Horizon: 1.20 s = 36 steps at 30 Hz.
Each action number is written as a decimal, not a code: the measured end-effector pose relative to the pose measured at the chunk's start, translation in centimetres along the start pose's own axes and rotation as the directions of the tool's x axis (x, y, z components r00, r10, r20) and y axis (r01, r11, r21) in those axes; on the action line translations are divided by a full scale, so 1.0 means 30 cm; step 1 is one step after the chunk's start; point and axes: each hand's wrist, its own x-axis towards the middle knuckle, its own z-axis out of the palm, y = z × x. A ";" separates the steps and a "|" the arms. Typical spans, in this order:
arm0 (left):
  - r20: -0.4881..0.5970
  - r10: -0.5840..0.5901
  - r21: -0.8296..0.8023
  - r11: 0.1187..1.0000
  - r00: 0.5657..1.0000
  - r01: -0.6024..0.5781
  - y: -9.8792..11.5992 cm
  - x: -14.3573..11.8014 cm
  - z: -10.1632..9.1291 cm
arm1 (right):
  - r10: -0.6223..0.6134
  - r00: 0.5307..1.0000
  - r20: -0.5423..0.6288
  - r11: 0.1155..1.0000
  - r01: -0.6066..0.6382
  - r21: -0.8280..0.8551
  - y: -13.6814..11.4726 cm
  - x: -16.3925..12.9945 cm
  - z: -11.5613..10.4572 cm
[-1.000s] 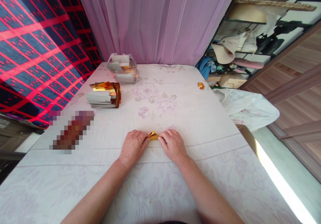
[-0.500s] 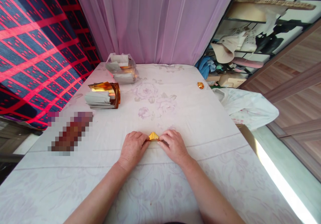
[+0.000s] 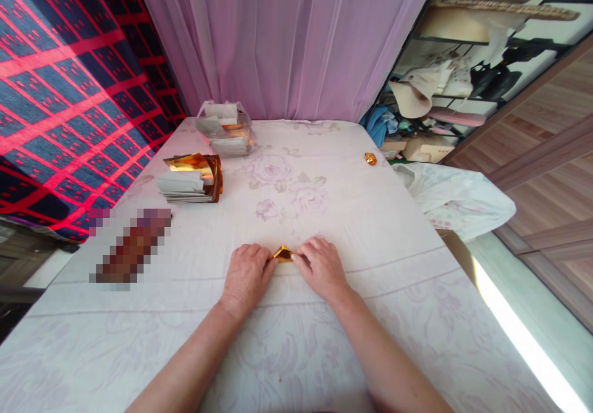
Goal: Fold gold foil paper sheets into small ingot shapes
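A small piece of shiny gold foil paper (image 3: 283,254), folded to a peaked shape with a darker hollow showing, lies between my hands low over the table. My left hand (image 3: 249,272) pinches its left corner between thumb and fingers. On the other side, my right hand (image 3: 323,268) grips the right corner the same way, with the thumb toward me. My fingertips cover both ends of the paper. Another folded gold paper piece (image 3: 370,158) sits alone near the table's far right edge.
A stack of gold and grey paper sheets (image 3: 189,181) stands on the left of the flowered tablecloth (image 3: 296,314). Behind it is a clear plastic bag (image 3: 227,130) of similar sheets. A blurred-out item (image 3: 132,246) lies nearer left. A white bag (image 3: 463,197) hangs off the right edge.
The gold paper has opened slightly: its front showed a flat creased face before, and a dark hollow shows now. Both hands keep their hold in nearly the same place.
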 end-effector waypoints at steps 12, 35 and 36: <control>-0.008 -0.041 0.034 0.999 0.999 0.041 0.021 0.008 -0.006 | 0.087 0.995 -0.058 0.993 -0.091 -0.077 -0.022 0.006 0.019; -0.039 -0.064 0.036 0.997 0.997 0.066 0.018 0.004 0.005 | 0.145 0.984 -0.102 0.988 -0.150 -0.040 -0.027 0.006 0.033; -0.037 -0.065 0.036 0.997 0.997 0.067 0.018 0.004 0.006 | 0.147 0.984 -0.099 0.988 -0.152 -0.041 -0.028 0.006 0.033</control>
